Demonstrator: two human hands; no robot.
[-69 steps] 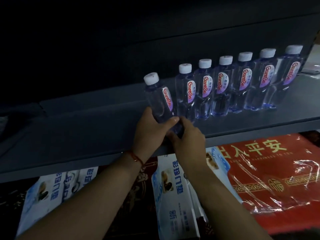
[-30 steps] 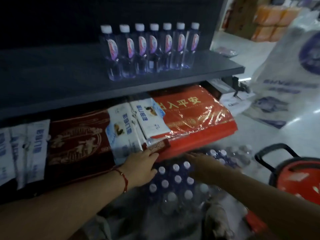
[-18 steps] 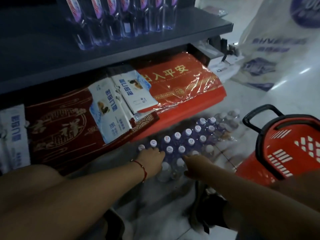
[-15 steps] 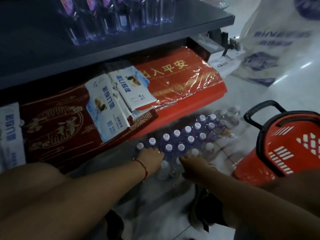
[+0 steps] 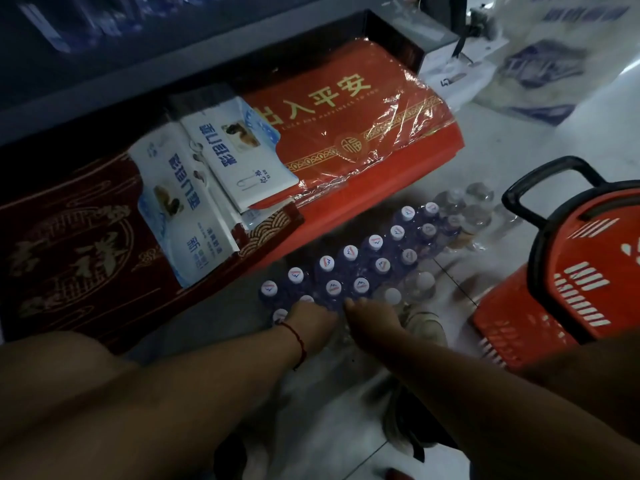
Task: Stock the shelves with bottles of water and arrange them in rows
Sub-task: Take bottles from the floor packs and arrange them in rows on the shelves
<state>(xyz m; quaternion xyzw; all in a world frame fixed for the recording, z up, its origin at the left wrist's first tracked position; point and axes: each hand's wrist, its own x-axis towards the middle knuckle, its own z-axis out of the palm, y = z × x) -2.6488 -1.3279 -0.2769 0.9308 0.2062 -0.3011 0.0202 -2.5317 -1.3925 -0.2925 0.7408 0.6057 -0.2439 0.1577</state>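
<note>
While the head view looks steeply down at the floor (image 5: 502, 140), a shrink-wrapped pack of water bottles (image 5: 367, 268) stands upright on it, its white caps in slanting rows, just in front of the bottom shelf's front edge. Both hands reach into the pack's near end: the left hand (image 5: 308, 317), with a red cord at the wrist, covers the near-left caps, and the right hand (image 5: 372, 315) lies just beside it over the near-middle bottles. Their fingers are hidden behind the knuckles, so I cannot tell whether they grasp a bottle or merely rest on the wrap. On the bottom shelf lie a red boxed mat (image 5: 360, 116) in clear film, a dark red mat (image 5: 72, 244) towards the left end, and white packets (image 5: 194, 188) across both. A red shopping basket (image 5: 575, 271) with a black handle stands on the floor at the right, near the pack's far end. Blurred bottles (image 5: 79, 22) show on the upper shelf (image 5: 145, 60) at the top left.
</note>
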